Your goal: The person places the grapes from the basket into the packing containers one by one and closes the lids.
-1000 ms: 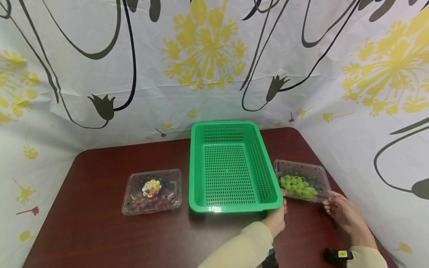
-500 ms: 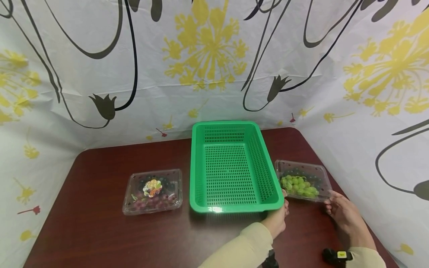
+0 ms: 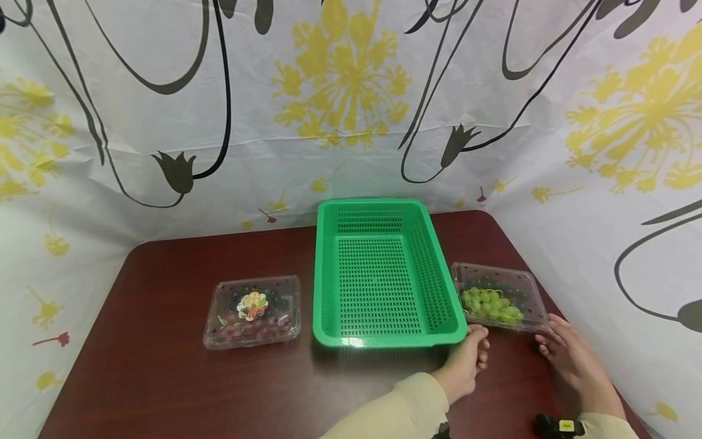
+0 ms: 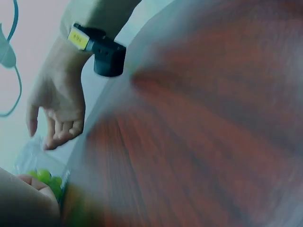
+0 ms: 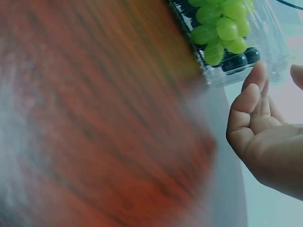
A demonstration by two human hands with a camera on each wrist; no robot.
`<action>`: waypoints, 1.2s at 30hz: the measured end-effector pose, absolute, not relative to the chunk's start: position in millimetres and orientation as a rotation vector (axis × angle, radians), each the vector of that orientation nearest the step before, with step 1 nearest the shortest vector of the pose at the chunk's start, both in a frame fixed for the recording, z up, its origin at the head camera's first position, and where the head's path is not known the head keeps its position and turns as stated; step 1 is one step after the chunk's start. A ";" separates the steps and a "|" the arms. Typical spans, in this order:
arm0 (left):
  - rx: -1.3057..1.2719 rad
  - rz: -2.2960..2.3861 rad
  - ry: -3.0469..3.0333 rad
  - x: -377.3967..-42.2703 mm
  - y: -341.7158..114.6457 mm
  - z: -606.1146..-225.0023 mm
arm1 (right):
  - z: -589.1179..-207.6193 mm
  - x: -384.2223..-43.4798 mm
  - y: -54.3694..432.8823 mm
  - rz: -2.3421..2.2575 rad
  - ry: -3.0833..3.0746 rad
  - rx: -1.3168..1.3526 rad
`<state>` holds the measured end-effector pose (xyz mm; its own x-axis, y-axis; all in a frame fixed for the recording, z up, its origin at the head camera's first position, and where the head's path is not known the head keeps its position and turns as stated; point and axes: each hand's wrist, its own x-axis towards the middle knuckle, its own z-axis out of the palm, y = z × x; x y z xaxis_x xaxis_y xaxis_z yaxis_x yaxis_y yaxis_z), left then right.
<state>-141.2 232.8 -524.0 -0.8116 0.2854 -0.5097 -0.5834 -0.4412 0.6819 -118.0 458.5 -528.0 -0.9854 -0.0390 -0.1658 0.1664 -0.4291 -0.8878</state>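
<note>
A clear plastic fruit box [image 3: 515, 289] with green grapes [image 3: 490, 305] and dark round fruit lies on the right side of the table. My left hand [image 3: 464, 363] is at its near left corner, beside the basket's front corner, with fingers loosely bent and nothing gripped. By the box's near right corner is my right hand [image 3: 576, 361]. In the right wrist view its thumb stands apart from the fingers [image 5: 251, 106], which reach to the box's edge. The left wrist view shows the right hand [image 4: 61, 104] hanging with fingers loosely curled.
A green plastic basket [image 3: 390, 340] with nothing in it stands mid-table, left of the grape box. Farther left lies a second clear box [image 3: 233, 299] with red and dark grapes and a round sticker [image 3: 253, 306]. Patterned cloth [image 3: 329, 164] borders the table's back and sides.
My left hand has drawn back from the box's near left corner toward me. My right hand has let go of the near right corner and shifted slightly right. The boxes stay put.
</note>
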 end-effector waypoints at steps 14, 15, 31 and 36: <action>-0.204 2.180 1.153 -114.3 235.8 -490.4 | -503.2 -113.9 454.8 -2.630 1.972 0.360; -0.178 2.163 1.139 -112.6 234.6 -487.3 | -500.6 -113.4 452.7 -2.640 1.993 0.377; 0.522 2.176 1.149 -121.9 190.5 -431.6 | -446.7 -118.5 409.0 -2.776 2.108 0.264; 0.667 2.246 1.215 -129.7 174.2 -414.4 | -432.5 -123.7 394.2 -2.844 1.923 -0.040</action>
<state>-129.7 174.2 -414.4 -0.7563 0.6284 0.1820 -0.1916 -0.4789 0.8567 -123.7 394.2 -432.5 -0.9576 0.2251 0.1797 -0.2506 -0.3438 -0.9050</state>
